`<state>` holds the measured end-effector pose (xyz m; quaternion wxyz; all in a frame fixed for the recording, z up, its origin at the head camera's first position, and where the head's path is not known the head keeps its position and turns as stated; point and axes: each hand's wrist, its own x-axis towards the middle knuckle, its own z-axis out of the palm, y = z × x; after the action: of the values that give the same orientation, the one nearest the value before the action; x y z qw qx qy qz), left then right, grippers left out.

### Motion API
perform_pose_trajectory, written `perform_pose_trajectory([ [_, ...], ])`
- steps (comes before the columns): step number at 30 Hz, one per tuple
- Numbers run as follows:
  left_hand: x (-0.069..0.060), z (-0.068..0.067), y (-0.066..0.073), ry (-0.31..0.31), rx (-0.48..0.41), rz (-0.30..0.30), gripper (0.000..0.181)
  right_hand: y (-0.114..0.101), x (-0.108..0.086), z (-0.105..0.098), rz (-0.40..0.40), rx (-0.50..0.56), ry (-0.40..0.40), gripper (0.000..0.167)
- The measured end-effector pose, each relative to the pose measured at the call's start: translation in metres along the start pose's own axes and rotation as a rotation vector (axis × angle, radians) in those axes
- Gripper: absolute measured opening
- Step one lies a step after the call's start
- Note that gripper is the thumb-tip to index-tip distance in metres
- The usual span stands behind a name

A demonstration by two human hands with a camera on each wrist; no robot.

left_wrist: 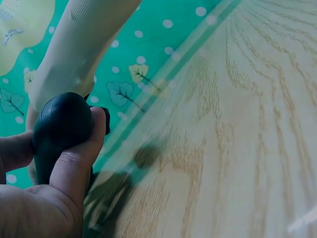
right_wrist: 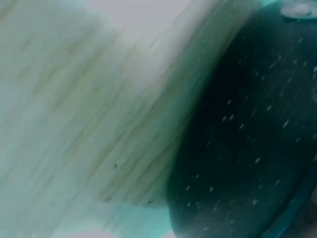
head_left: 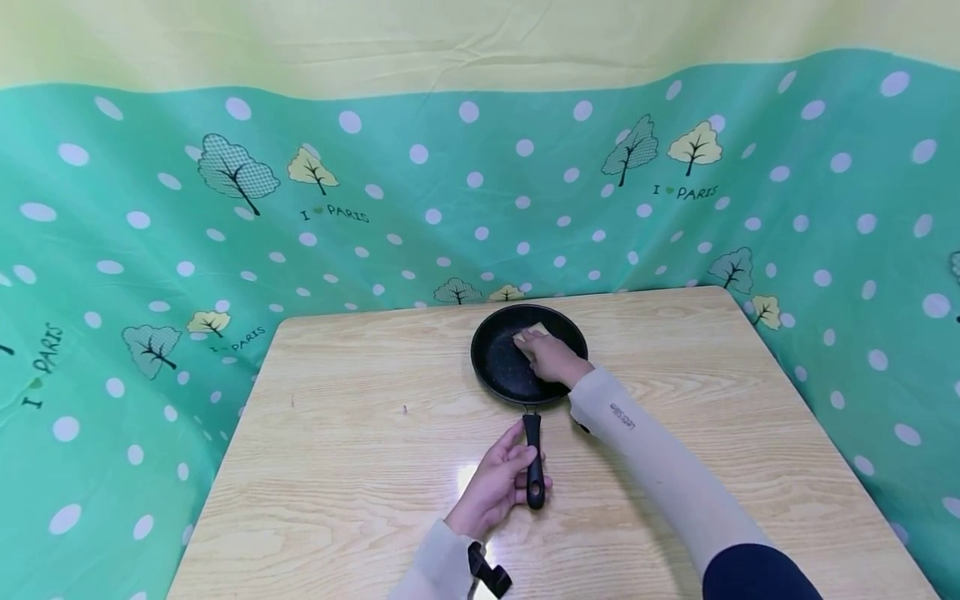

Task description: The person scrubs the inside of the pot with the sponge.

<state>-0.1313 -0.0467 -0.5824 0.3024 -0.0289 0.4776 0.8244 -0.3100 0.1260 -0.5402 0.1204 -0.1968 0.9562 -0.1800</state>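
Observation:
A black frying pan [head_left: 501,358] with a speckled inside is near the table's far edge, its handle [head_left: 533,450] pointing toward me. My left hand [head_left: 495,483] grips that handle, thumb laid along it; the handle's rounded end [left_wrist: 64,119] shows close up in the left wrist view. Inside the pan, my right hand [head_left: 551,357] holds a small beige sponge [head_left: 537,329] against the bottom, and the fingers partly cover it. The right wrist view catches the pan's dark speckled surface [right_wrist: 247,134], blurred, and not the sponge. Whether the pan's base touches the table cannot be told.
The pale wooden table [head_left: 337,450] has a glossy top with a bright reflection near the left hand. A green dotted curtain [head_left: 420,200] hangs behind it and along both sides. My right forearm [head_left: 660,467] crosses over the table's right half.

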Motion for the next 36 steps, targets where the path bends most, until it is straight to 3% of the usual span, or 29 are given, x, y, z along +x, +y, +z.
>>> perform_pose_trajectory([
  [10, 0.001, 0.000, 0.000, -0.002, 0.001, 0.000, 0.072, -0.017, -0.013, 0.011, 0.057, 0.001, 0.020, 0.058],
  [22, -0.001, 0.000, 0.002, -0.005, 0.009, 0.004, 0.071, -0.035, -0.019, 0.021, 0.009, 0.026, 0.041, 0.057],
  [28, 0.000, 0.000, 0.001, 0.013, 0.006, -0.001, 0.071, -0.044, -0.014, 0.023, 0.000, 0.018, 0.036, 0.057],
  [36, 0.001, -0.001, 0.001, -0.014, -0.012, -0.001, 0.071, -0.052, -0.005, 0.024, -0.049, 0.018, 0.051, 0.056],
])
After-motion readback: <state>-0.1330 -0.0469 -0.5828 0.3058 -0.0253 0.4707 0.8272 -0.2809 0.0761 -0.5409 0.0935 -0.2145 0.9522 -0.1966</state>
